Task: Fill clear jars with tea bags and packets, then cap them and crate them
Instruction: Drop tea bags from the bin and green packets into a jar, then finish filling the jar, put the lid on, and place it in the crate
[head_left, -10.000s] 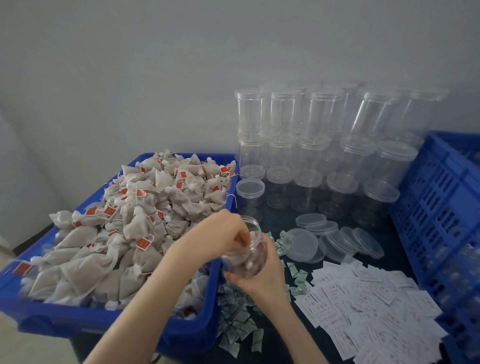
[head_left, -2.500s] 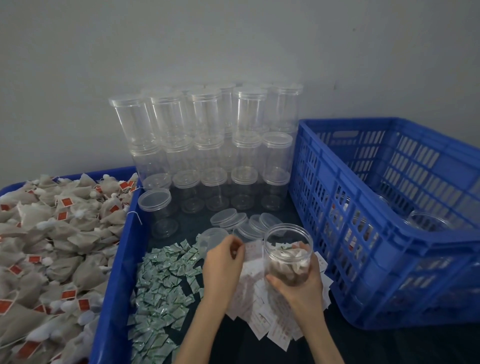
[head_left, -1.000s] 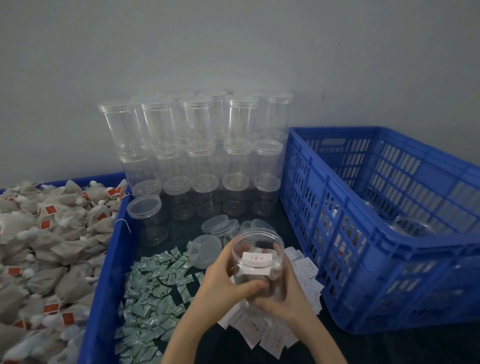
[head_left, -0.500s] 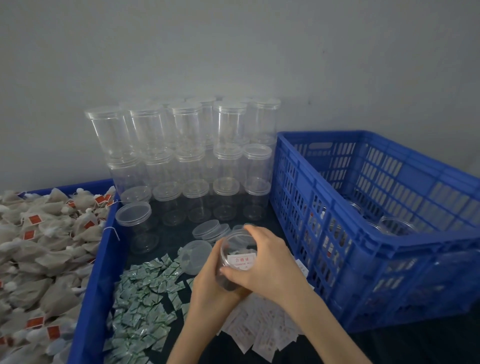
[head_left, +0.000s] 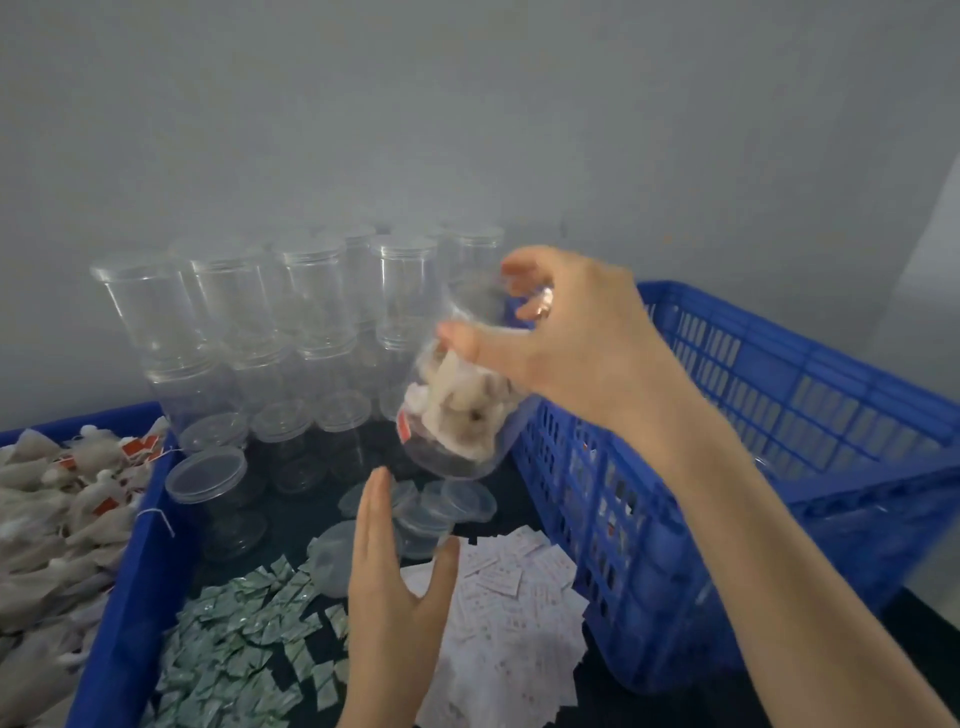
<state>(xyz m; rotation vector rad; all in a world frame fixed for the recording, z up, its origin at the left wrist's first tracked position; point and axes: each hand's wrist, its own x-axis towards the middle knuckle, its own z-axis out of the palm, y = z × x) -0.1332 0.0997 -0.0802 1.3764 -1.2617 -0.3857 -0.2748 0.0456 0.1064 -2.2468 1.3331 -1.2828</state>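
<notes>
My right hand grips the top of a clear jar holding tea bags, lifted in the air beside the left wall of the blue slotted crate. The jar's top is hidden under my fingers, so a cap cannot be made out. My left hand hangs below the jar with straight fingers and holds nothing. Loose clear lids lie on the dark table under the jar.
Stacked empty clear jars stand against the wall. A blue bin of tea bags sits at the left. Small green packets and white paper slips lie scattered in front.
My right hand has raised the jar up and to the right, toward the crate. My left hand has let go of the jar and stays low with its fingers straight.
</notes>
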